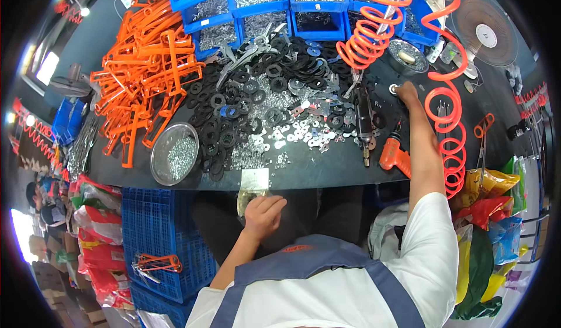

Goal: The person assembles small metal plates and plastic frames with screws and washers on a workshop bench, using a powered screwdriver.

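Landmark for all positions: the dark workbench.

Nearest the person, just below the bench's front edge, the left hand is curled closed around a small clear bag of parts, held over the lap. Directly above it, a small pale packet lies at the bench's front edge.

To the left of the bench front, a blue plastic crate stands on the floor with an orange clamp resting on it.

On the bench near its front-left, a round metal dish holds small screws. Toward the front-right lies an orange power driver, with a dark air tool just left of it.

Mid-bench, a wide heap of black rubber washers is mixed with silver washers.

Farther right on the bench, the right hand is extended, fingertips narrowed onto a small white ring; whether it is pinched cannot be told.

At the far-left lies a pile of orange clamps. Along the far edge stand blue bins of hardware, with an orange coiled air hose hanging before them.
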`<move>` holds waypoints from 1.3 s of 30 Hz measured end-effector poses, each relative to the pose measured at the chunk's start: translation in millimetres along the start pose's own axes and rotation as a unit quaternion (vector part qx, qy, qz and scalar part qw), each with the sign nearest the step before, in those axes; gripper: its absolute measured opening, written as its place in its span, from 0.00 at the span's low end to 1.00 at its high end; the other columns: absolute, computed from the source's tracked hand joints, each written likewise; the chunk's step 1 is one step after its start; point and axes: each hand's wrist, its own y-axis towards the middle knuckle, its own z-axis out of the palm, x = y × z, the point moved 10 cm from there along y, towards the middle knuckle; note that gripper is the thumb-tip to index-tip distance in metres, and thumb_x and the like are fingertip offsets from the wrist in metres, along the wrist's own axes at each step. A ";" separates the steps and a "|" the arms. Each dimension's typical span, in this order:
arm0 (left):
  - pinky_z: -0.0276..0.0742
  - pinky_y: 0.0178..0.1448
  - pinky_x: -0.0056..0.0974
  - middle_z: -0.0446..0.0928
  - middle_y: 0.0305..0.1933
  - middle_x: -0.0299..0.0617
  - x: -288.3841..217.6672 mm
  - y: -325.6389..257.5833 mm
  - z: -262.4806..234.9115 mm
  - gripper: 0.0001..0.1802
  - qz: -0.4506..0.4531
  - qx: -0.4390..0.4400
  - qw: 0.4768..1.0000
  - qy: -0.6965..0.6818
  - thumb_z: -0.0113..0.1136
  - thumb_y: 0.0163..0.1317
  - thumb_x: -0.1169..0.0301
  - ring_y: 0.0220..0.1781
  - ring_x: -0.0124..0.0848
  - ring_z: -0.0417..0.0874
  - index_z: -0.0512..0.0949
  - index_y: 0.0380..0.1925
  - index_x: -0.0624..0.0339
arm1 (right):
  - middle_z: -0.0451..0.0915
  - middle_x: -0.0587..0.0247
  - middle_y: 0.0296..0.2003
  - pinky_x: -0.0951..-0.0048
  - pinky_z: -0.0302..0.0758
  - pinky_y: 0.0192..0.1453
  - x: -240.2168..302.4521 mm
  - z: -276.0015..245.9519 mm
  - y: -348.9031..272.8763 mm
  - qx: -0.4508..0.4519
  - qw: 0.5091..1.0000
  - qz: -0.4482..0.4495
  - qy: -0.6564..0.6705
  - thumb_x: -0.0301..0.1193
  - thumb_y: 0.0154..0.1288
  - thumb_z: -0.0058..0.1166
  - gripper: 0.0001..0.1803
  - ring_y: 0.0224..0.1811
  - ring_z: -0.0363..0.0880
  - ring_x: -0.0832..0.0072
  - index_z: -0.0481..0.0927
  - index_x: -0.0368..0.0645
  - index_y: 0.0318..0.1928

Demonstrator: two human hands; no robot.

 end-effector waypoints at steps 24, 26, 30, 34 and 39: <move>0.78 0.51 0.37 0.76 0.46 0.47 3.1 -59.8 51.3 0.19 -0.505 -0.045 0.545 -0.668 0.55 0.64 0.70 0.46 0.33 0.79 0.71 0.51 0.74 | 0.75 0.60 0.33 0.78 0.74 0.30 265.8 -54.1 -438.8 0.236 0.818 -0.272 0.448 0.23 0.52 0.61 0.13 0.29 0.77 0.79 0.77 0.33 0.40; 0.78 0.51 0.38 0.76 0.46 0.47 -1.6 -62.6 50.0 0.20 -0.507 -0.017 0.543 -0.669 0.56 0.63 0.70 0.45 0.32 0.79 0.71 0.51 0.73 | 0.76 0.62 0.33 0.80 0.75 0.31 252.5 -27.0 -440.0 0.349 0.758 -0.131 0.535 0.22 0.56 0.57 0.10 0.30 0.79 0.80 0.78 0.31 0.39; 0.77 0.52 0.38 0.77 0.44 0.45 -1.6 -70.5 56.7 0.17 -0.518 -0.001 0.508 -0.689 0.56 0.62 0.73 0.46 0.31 0.79 0.73 0.50 0.71 | 0.76 0.62 0.33 0.81 0.77 0.31 249.4 -21.8 -444.3 0.355 0.767 -0.139 0.516 0.19 0.56 0.54 0.09 0.30 0.79 0.80 0.78 0.30 0.40; 0.77 0.52 0.37 0.78 0.44 0.46 -6.0 -67.5 56.3 0.18 -0.519 0.016 0.509 -0.686 0.57 0.62 0.72 0.45 0.31 0.79 0.73 0.50 0.71 | 0.76 0.61 0.32 0.80 0.77 0.33 244.5 -22.4 -443.9 0.322 0.773 -0.145 0.526 0.20 0.53 0.56 0.09 0.28 0.80 0.79 0.78 0.30 0.37; 0.77 0.51 0.38 0.78 0.43 0.46 -6.3 -68.1 57.9 0.20 -0.520 0.017 0.525 -0.674 0.58 0.61 0.71 0.43 0.31 0.80 0.73 0.50 0.74 | 0.76 0.61 0.32 0.80 0.77 0.33 241.5 -14.3 -445.7 0.353 0.776 -0.122 0.508 0.20 0.52 0.57 0.10 0.28 0.80 0.79 0.78 0.30 0.38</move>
